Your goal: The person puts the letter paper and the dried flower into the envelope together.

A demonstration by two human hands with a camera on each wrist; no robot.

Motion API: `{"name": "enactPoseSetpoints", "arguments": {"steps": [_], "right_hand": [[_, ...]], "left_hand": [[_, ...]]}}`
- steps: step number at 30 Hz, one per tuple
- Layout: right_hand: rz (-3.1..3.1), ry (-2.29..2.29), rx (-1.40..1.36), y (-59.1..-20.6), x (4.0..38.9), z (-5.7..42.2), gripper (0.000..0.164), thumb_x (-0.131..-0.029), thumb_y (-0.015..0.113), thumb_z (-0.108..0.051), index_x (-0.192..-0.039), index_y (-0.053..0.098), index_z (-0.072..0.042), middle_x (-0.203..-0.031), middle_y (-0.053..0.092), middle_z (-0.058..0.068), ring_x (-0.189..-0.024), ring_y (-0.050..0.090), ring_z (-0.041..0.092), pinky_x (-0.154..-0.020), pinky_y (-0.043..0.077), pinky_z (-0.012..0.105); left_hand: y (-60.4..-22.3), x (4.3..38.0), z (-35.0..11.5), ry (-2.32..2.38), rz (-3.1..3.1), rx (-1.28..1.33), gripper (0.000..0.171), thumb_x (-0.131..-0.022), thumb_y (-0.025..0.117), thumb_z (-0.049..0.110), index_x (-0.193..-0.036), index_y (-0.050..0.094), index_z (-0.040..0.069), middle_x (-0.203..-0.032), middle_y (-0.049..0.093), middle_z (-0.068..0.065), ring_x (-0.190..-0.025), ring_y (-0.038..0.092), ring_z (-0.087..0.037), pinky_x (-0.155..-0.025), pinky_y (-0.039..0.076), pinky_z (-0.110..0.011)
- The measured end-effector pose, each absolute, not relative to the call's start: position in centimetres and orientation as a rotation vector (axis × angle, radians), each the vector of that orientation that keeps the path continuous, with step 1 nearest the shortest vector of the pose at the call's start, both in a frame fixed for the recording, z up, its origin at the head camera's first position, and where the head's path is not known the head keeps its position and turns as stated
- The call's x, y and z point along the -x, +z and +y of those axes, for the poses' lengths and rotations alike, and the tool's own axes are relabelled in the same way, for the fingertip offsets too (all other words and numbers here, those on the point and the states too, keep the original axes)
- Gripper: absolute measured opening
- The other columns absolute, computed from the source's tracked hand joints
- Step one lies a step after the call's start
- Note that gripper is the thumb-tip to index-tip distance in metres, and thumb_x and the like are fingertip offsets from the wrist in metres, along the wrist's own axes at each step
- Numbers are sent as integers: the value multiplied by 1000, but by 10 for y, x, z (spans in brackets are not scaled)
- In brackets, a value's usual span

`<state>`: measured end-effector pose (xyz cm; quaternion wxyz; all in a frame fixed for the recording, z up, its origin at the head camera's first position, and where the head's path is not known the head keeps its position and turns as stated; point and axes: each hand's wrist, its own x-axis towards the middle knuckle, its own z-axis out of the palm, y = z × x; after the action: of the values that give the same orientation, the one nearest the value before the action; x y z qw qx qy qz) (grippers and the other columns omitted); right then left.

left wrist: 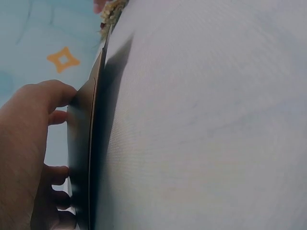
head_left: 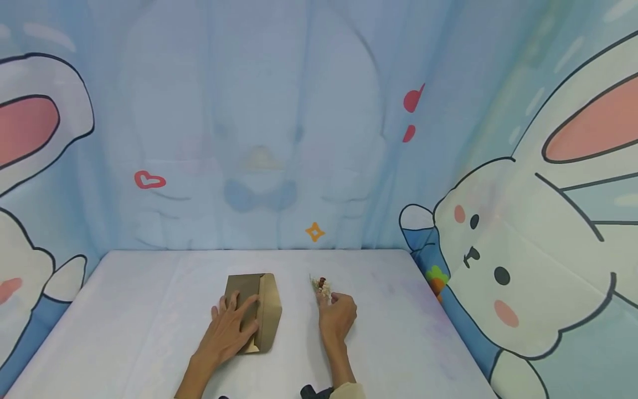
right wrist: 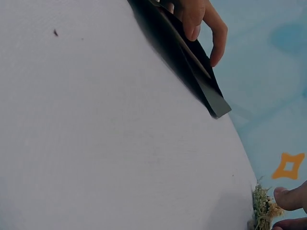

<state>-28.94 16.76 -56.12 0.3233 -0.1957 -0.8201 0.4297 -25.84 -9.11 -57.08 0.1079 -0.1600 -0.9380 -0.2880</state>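
A gold-brown paper envelope point(head_left: 269, 313) lies on the white-covered table, its pointed flap opened out to the right. My left hand point(head_left: 226, 330) rests on the envelope with fingers and thumb spread. In the left wrist view, those fingertips touch the envelope's upper face point(left wrist: 81, 124). To the right, my right hand point(head_left: 336, 316) pinches a small bunch of dried flowers point(head_left: 322, 286) between thumb and fingers. The right wrist view shows the bunch's pale blossoms and green sprigs point(right wrist: 261, 203) low at the tabletop; part of it lies behind the fingers.
The white cloth point(head_left: 399, 321) covers the whole table. A pale blue curtain point(head_left: 259, 111) printed with cartoon rabbits hangs behind and beside it. A dark object point(head_left: 315, 392) shows by the right cuff at the front edge.
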Motion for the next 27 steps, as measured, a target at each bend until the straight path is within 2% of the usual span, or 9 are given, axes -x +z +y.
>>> {"name": "enactPoseSetpoints", "arguments": {"steps": [8, 16, 19, 27], "right_hand": [[-2156, 1165, 476, -570, 288, 170, 21, -89, 88, -4, -93, 80, 16, -87, 79, 30, -81, 79, 47, -80, 63, 61], [-2149, 1180, 506, -572, 290, 170, 14, -89, 88, -4, -87, 83, 9, -74, 78, 21, -63, 73, 30, -64, 60, 46], [-2139, 1173, 525, -573, 291, 169, 11, -88, 88, -2, -85, 83, 8, -72, 77, 19, -62, 71, 29, -64, 58, 43], [-2141, 1152, 571, -574, 294, 170, 12, -85, 90, -1, -79, 83, 6, -71, 77, 19, -61, 71, 32, -67, 58, 49]], "left_hand": [[-572, 260, -90, -840, -2751, 470, 58, -102, 69, 37, -158, 58, 25, -160, 48, -34, -146, 42, -67, -105, 41, -78], [-571, 260, -90, -839, -2752, 460, 59, -102, 69, 35, -158, 58, 23, -161, 48, -35, -147, 41, -67, -106, 41, -79], [-572, 260, -91, -832, -2745, 459, 59, -101, 69, 35, -158, 58, 23, -160, 48, -34, -146, 41, -67, -105, 41, -77], [-572, 260, -90, -828, -2725, 470, 58, -102, 69, 34, -157, 59, 22, -158, 49, -34, -145, 42, -68, -104, 41, -77]]}}
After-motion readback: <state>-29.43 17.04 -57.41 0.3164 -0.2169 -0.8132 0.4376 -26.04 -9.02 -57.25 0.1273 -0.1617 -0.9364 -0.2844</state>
